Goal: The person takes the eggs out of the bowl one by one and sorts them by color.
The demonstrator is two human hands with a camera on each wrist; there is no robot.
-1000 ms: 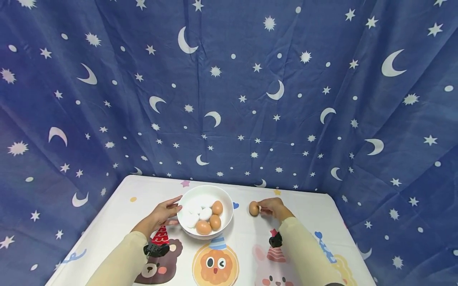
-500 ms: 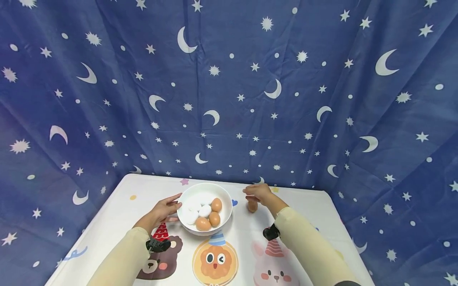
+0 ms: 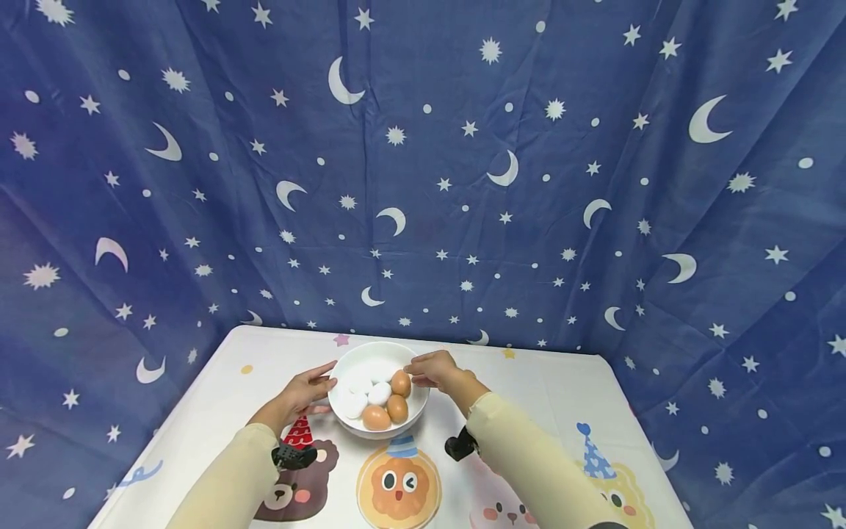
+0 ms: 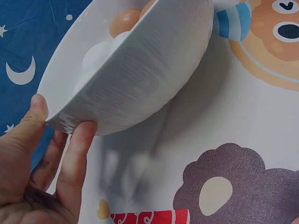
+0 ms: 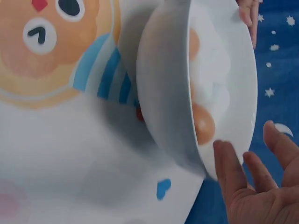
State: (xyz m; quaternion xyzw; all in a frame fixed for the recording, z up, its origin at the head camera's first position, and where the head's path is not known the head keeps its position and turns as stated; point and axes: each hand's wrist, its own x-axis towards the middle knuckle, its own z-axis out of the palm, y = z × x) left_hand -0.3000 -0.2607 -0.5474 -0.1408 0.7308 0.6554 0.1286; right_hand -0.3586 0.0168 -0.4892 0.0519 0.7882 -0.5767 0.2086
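A white bowl (image 3: 370, 360) stands on the table with several eggs in it: white eggs (image 3: 380, 394) on its left and three brown eggs (image 3: 397, 408) on its right. My left hand (image 3: 304, 393) grips its left side; the left wrist view shows the thumb at the rim and fingers against the outer wall. My right hand (image 3: 439, 369) is over the right edge, fingers extended above a brown egg (image 5: 203, 123). No egg shows in that hand in the right wrist view. The spot where another brown egg stood is hidden by my right wrist.
The white tablecloth (image 3: 264, 367) has printed cartoon figures, including a bear (image 3: 304, 477) and a round winking face (image 3: 399, 485). Behind the table hangs a blue curtain (image 3: 423, 184) with moons and stars.
My right hand has let go of the brown egg on the table, lifted over it and moved left to the bowl. My left hand has stayed on the bowl.
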